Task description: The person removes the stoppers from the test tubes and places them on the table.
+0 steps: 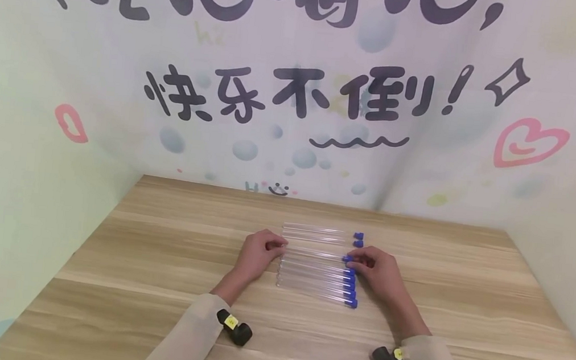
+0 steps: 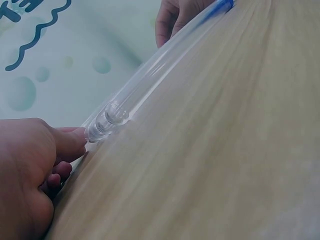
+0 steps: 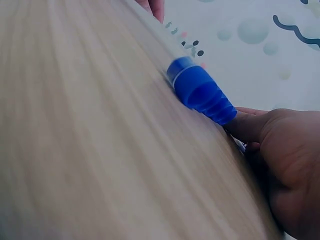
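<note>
My right hand (image 1: pixel 380 272) is at the capped end of a clear tube (image 1: pixel 314 254), and my left hand (image 1: pixel 258 254) is at its other end. The tube is slim, straight and transparent, with a blue cap (image 1: pixel 347 259) at its right end. It lies crosswise on the wood-grained table (image 1: pixel 159 237), between a lower group of tubes (image 1: pixel 312 277) nearer me and an upper pair of tubes (image 1: pixel 314 228) farther off.

In the left wrist view, the tube ends by my fingers are rounded and glossy. In the right wrist view, the caps beside my fingers overlap in a close row, and their sides look smooth.

My right thumb and fingers are drawn together on the cap. My left thumb and fingertips close in a pinch on the clear end; the remaining fingers are curled under. How firmly either hand presses, I cannot tell.

The lower tubes lie side by side with their blue caps lined up at the right. The upper pair's two blue caps (image 1: pixel 359 239) also sit at the right.
</note>
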`<state>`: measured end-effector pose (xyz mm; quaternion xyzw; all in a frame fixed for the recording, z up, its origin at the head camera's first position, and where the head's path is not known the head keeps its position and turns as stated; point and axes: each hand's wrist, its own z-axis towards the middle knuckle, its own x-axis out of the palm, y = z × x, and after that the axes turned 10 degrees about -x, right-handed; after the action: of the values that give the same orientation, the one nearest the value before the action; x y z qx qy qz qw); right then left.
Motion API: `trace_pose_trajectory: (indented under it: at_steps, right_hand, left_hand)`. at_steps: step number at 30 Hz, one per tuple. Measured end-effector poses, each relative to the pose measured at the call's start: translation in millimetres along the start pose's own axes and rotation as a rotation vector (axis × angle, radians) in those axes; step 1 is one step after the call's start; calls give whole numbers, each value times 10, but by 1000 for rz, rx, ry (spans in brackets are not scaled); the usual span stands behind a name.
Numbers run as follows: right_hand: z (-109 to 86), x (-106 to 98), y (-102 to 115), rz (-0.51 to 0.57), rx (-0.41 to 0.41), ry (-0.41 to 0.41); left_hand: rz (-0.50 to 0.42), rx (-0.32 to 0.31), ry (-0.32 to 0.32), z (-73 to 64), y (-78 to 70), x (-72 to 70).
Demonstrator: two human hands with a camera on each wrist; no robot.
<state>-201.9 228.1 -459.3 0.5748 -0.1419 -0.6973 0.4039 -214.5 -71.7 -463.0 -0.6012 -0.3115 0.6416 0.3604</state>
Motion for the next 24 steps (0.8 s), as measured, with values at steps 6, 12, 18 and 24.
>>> trace_pose_trajectory:
  at_steps: [6,12,18,24]
  right_hand:
    - [-13,-4,-9,40,-20,-26]
    - [-13,-2,-10,66,-30,-25]
    - [-16,6,-10,99,-22,-57]
    - [-32,-10,-12,132,-12,-65]
  left_hand:
    - [-71,-21,-6,-2,6,2]
    - [-128,-71,-16,-9,-10,0]
    - [-135,-73,-6,-12,-19,-3]
    - [-160,-58,-15,-1,-28,7]
